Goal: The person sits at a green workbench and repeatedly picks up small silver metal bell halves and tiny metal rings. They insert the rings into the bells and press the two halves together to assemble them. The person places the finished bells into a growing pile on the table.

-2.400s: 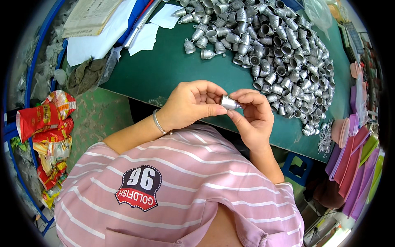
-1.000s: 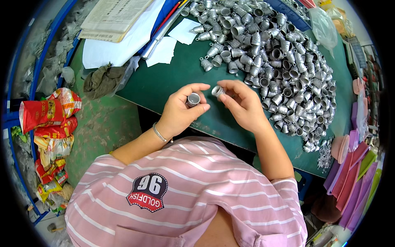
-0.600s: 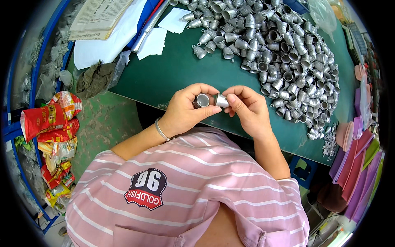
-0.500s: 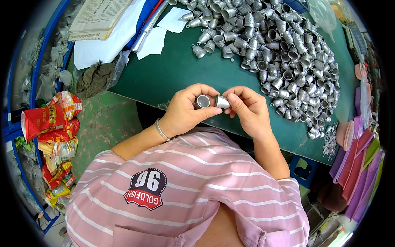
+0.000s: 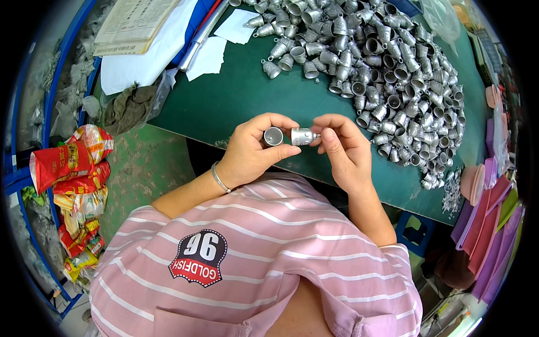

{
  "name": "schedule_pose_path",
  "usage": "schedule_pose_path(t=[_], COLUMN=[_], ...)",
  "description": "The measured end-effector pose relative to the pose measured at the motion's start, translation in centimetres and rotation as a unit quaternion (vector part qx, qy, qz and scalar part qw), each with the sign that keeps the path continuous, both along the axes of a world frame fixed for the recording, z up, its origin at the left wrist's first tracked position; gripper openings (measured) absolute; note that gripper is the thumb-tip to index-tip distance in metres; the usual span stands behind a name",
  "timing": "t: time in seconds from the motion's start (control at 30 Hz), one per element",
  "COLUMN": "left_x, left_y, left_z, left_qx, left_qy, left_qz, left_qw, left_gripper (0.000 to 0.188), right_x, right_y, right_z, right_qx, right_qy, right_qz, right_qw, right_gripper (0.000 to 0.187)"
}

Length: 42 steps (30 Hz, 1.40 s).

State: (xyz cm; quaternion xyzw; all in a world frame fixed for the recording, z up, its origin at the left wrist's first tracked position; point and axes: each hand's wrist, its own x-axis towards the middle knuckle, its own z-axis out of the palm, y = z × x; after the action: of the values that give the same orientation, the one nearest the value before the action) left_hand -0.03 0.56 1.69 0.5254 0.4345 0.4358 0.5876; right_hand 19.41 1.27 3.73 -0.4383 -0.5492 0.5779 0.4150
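Observation:
Over the near edge of the green table (image 5: pixel 241 95), my two hands are close together. My left hand (image 5: pixel 250 145) is closed round a small silver metal bell (image 5: pixel 273 136), whose open mouth faces up toward me. My right hand (image 5: pixel 347 150) pinches a second silver bell (image 5: pixel 302 136) by its narrow loop end. This bell lies on its side, mouth toward the left fingertips, its raised band pattern showing. The left fingertips reach its rim; I cannot tell whether they press on it. Beyond them spreads a large heap of similar bells (image 5: pixel 387 84).
Small silver bits (image 5: pixel 451 194) lie at the table's right edge. Paper sheets (image 5: pixel 236 26), a printed booklet (image 5: pixel 133 25) and a dark cloth (image 5: pixel 130 109) are at the left. Red and yellow packets (image 5: pixel 67 163) hang by a blue rack. A blue stool (image 5: pixel 414 233) stands below right.
My right hand has shifted slightly right and now grips its bell by the loop end, leaving more of the body uncovered. The bell in my left hand has moved slightly left.

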Motion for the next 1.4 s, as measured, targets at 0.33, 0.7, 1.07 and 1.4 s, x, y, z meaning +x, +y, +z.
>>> schedule_pose_path(t=[0.33, 0.7, 1.07, 1.4], left_x=[0.1, 0.3, -0.4, -0.9], left_y=[0.2, 1.0, 1.2, 1.4], left_z=[0.7, 0.7, 0.3, 0.2], left_qx=[0.059, 0.216, -0.288, -0.323], left_qy=[0.030, 0.072, -0.391, -0.345], left_qz=[0.001, -0.015, -0.094, -0.053], left_qw=[0.998, 0.974, 0.869, 0.880], left_gripper=[0.029, 0.025, 0.032, 0.015], right_x=[-1.2, -1.2, 1.7, 1.1], right_y=[-0.5, -0.6, 7.6, 7.0], right_z=[-0.5, -0.2, -0.3, -0.2], right_qx=[0.125, 0.236, 0.401, 0.397], right_qy=[0.033, -0.149, -0.509, -0.473], right_qz=[-0.050, -0.042, -0.177, -0.158], right_qw=[0.990, 0.959, 0.741, 0.771], right_gripper=[0.020, 0.018, 0.024, 0.036])
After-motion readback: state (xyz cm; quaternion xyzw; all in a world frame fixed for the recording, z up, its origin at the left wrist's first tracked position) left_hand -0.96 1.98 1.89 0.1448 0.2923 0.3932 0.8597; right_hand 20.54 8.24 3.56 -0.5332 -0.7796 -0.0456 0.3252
